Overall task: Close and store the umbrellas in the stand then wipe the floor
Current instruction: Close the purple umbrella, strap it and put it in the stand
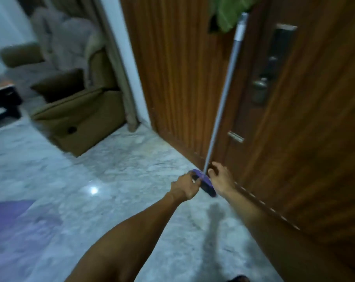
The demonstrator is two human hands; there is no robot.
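A mop stands on the marble floor [111, 180] against the wooden door, its long grey pole [223, 94] leaning up and to the right. Its flat purple head [208, 185] sits at the door's foot. My left hand [185, 185] grips the left end of the mop head. My right hand [219, 177] is at the base of the pole with fingers curled around it. A purple shape [12, 212], perhaps an umbrella, lies blurred at the lower left edge. No umbrella stand is in view.
A wooden door [294, 139] with a lock and handle [261, 88] fills the right side. A brown armchair [81, 110] stands at the left back, with a dark low stool [3, 102] beyond it. A green cloth [229, 11] hangs at the top.
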